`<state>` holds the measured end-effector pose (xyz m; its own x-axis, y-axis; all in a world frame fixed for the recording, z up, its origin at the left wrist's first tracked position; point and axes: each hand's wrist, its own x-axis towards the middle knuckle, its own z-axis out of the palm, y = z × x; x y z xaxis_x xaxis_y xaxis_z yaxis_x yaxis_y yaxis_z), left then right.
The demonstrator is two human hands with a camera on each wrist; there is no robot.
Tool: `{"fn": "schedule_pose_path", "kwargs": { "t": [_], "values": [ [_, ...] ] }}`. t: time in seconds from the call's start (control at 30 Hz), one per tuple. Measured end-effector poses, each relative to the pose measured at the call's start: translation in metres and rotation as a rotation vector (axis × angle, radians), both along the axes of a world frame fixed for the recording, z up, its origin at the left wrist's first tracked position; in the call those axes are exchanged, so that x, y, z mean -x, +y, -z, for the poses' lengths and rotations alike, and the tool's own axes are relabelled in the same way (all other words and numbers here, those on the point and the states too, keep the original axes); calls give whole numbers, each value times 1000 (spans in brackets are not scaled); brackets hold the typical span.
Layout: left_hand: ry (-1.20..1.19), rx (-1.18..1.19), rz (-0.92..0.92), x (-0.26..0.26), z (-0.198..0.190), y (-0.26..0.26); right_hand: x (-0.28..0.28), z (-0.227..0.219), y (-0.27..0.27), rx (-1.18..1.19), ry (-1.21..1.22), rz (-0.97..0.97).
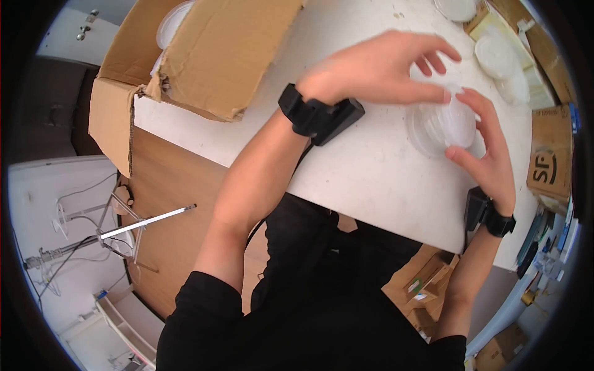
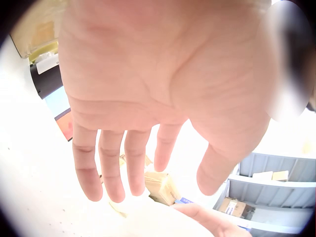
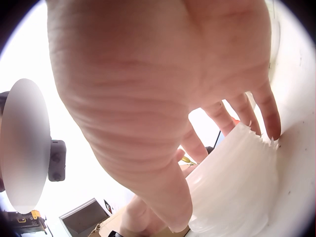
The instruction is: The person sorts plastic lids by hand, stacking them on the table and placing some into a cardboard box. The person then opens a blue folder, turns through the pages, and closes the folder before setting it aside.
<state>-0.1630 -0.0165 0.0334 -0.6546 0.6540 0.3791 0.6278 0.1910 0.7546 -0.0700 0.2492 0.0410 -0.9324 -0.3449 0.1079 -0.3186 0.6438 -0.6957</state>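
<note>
A translucent white plastic stack (image 1: 461,127) lies on its side over the white table, seemingly wrapped in thin film. My right hand (image 1: 495,145) curls its thumb and fingers round it. In the right wrist view the ragged-edged white plastic (image 3: 237,185) lies between the thumb and fingers of my right hand (image 3: 163,98). Beside it is a clear round plastic piece (image 1: 421,137). My left hand (image 1: 377,71) hovers over the table with fingers spread, its thumb tip near the stack; contact cannot be told. In the left wrist view the palm of my left hand (image 2: 158,84) holds nothing.
An open cardboard box (image 1: 229,55) with round plastic items inside stands on the white table (image 1: 352,179) at the left. More round clear containers (image 1: 495,55) lie at the far right edge. A cardboard box (image 1: 549,151) stands beyond the table's right side.
</note>
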Motion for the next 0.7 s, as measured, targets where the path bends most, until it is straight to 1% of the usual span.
{"fn": "schedule_pose_path", "kwargs": {
  "t": [0.07,0.1,0.13,0.17,0.2,0.23,0.27,0.33,0.37,0.4,0.47,0.5,0.53,0.6,0.63,0.7],
  "values": [
    [78,3,-51,-2,-13,5,1,3,4,30,-11,-9],
    [30,-6,111,-3,-26,-3,2,6,6,35,0,-17],
    [-8,-13,264,-6,-48,-13,1,7,6,29,7,-9],
    [-24,11,253,-5,-46,-6,1,7,7,16,3,-7],
    [-5,105,196,1,-41,9,2,9,8,3,3,-8],
    [24,198,139,7,-38,13,3,12,8,29,4,-20],
    [24,218,128,12,-38,7,3,15,9,23,14,-17],
    [-34,182,181,20,-39,4,6,15,10,15,44,-7],
    [67,186,100,13,-32,5,6,15,11,44,23,-30],
    [76,190,108,15,-31,5,5,16,12,74,2,-49],
    [-79,312,70,33,-27,2,4,16,11,57,27,-38],
    [-58,363,-6,43,-12,6,4,15,11,35,48,-37],
    [-49,367,-5,49,-5,5,3,14,10,39,56,-35],
    [-25,451,-62,56,-1,3,2,11,7,31,42,-44],
    [-8,452,-60,58,2,1,2,10,6,32,58,-38],
    [110,587,-160,59,6,1,0,9,5,86,26,-51]
  ]
}}
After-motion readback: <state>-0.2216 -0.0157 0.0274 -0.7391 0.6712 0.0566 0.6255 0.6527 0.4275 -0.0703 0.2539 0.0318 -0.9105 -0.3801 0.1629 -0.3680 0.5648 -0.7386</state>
